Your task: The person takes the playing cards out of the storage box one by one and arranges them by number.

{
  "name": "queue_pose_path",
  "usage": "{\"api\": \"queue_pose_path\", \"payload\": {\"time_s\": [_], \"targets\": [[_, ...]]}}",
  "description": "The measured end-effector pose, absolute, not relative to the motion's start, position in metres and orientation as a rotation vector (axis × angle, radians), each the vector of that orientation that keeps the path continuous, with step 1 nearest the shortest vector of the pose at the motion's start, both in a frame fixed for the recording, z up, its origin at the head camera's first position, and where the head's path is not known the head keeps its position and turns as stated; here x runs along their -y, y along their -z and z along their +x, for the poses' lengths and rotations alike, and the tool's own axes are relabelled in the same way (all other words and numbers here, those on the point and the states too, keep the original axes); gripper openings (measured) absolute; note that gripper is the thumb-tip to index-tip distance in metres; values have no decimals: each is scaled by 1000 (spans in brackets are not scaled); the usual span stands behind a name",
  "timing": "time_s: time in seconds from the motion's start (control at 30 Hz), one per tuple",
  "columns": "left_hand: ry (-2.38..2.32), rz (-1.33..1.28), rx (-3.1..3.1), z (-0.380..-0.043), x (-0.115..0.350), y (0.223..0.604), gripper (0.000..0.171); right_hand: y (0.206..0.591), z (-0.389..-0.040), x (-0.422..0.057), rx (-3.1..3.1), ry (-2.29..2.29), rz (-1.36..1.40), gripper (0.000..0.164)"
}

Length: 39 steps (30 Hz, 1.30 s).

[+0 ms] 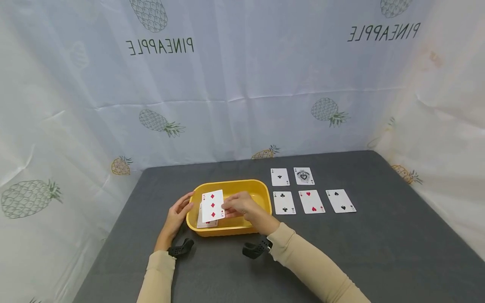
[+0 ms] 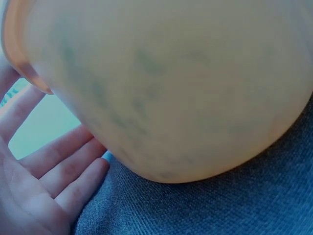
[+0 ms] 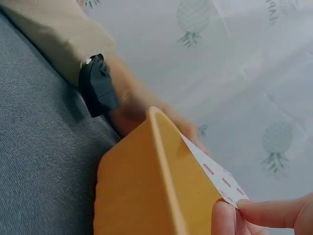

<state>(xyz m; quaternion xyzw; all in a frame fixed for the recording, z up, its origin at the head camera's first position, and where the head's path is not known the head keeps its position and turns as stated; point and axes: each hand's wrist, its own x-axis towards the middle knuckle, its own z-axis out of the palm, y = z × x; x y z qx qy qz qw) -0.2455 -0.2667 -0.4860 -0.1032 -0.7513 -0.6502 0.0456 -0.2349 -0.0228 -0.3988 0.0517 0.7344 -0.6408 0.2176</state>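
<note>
My right hand [image 1: 242, 205] pinches a three of diamonds playing card [image 1: 213, 206] by its right edge, above the yellow plastic bin [image 1: 227, 230]. In the right wrist view, thumb and fingers grip a corner of that card [image 3: 215, 171] beside the bin's rim. Another card [image 1: 206, 224] with red marks lies in the bin, mostly covered by the held one. At the bin's left end my left hand [image 1: 177, 215] rests against wall and rim. Its fingers look fairly straight in the left wrist view, touching the bin's outer side [image 2: 186, 98].
Right of the bin, an ace of clubs [image 1: 280, 177] and an ornate ace [image 1: 304, 176] lie face up. Below them lie a two of clubs [image 1: 284, 203], two of hearts [image 1: 312, 202] and two of spades [image 1: 340, 200]. Behind the dark table [image 1: 363, 252] hangs a pineapple-print curtain [image 1: 235, 75].
</note>
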Motion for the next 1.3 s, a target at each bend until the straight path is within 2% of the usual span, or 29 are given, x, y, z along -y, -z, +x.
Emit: {"api": "queue_pose_path", "payload": {"time_s": [0.6,1.1,1.3], "targets": [[1975,-227,2360,-247,265,484,46,393,-217,-64,-2043,1786,60,20],[1989,-169,2379,-248,267,485,48,409,-195,-133,-2084,1709,-9,26],[2005,-171,2374,-249,267,484,48,417,-186,-166,-2061,1637,-49,21]]}}
